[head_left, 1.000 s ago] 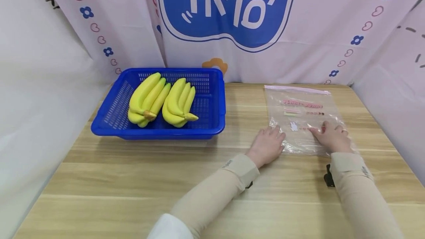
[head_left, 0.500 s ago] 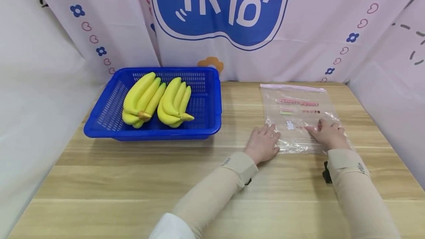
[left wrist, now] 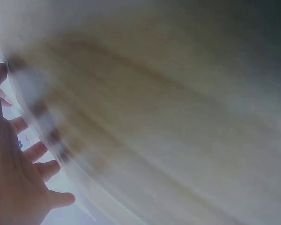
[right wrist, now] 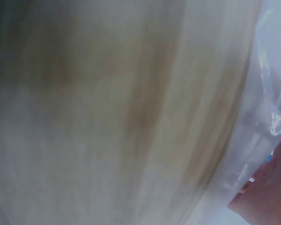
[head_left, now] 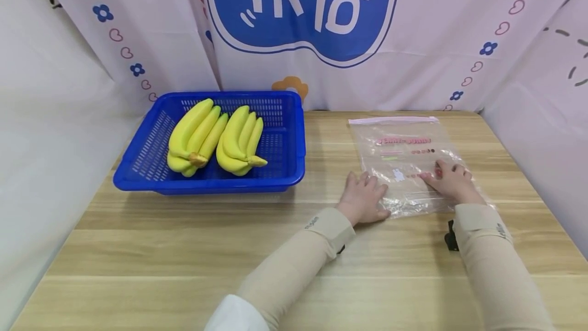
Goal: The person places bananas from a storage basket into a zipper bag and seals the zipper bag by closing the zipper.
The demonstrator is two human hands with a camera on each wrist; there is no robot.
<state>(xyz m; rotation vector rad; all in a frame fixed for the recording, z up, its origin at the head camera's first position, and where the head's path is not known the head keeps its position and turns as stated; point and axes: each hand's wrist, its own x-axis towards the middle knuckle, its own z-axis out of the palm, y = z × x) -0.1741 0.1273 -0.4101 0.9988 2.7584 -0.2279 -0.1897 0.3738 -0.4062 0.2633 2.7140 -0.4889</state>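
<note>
Clear plastic was where all the action was: the bag (head_left: 406, 166) lay flat on the right side of the table (head_left: 229, 259), with its pink zip edge (head_left: 395, 120) away from the person. Compared with half a second earlier, it had slid and swung a bit, so the zip edge ended up further left, nearer the basket (head_left: 216, 187), and roughly level with the table's back edge. Both hands barely budged in the head view, tbh. Left hand (head_left: 362, 199) had its fingers spread at the bag's near left corner, gripping nothing I could see. Right hand (head_left: 452, 184) rested on the bag's lower right, thumb and fingers loosely bent and apart, no pinch that I could spot; its wrist cam mostly caught blurry table, so no help there. Both banana bunches (head_left: 197, 134) sat untouched in the basket. My read: that shift was just the bag getting straightened, and the work so far was about its position only.
</note>
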